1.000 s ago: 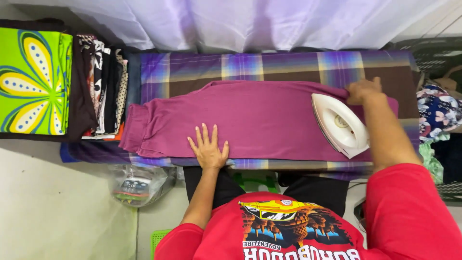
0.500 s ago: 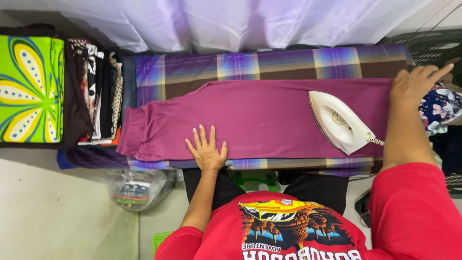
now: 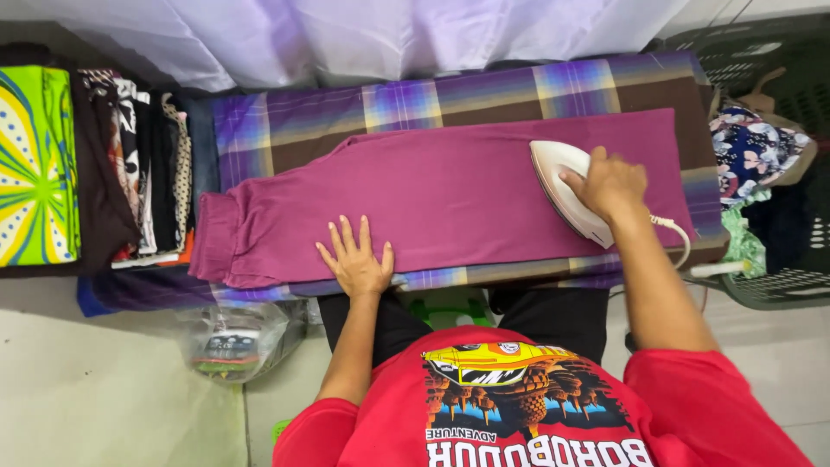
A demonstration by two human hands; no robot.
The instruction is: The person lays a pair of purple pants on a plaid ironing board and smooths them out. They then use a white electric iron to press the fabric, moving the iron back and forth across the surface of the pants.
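Two bare hands worked over the magenta trousers [image 3: 450, 195], which lay flat across the plaid-covered ironing board [image 3: 450, 95], waistband toward nine o'clock and cuffs toward three; the right hand [image 3: 609, 183] was wrapped around the handle of the white iron [image 3: 562, 186], whose soleplate sat on the cloth near the three o'clock end; the left hand [image 3: 356, 258] lay flat with fingers spread, unclenched, pressing the lower edge of the garment at about seven o'clock from the iron; the white cord [image 3: 679, 235] trailed off the board's edge at four o'clock from the iron. At nine o'clock from the board stood a stack of folded clothes [image 3: 130, 177], with a green and yellow patterned cloth [image 3: 35, 169] beyond it; a dark laundry basket [image 3: 774, 164] with crumpled floral fabric stood at three o'clock; a clear plastic bag [image 3: 233, 337] sat on the floor at seven o'clock. To iron well, I judged that the flat hand should hold the fabric taut and well apart from the soleplate; strokes should run along the leg rather than across it; the cord should stay off the cloth; the iron ought not to rest long in one spot.
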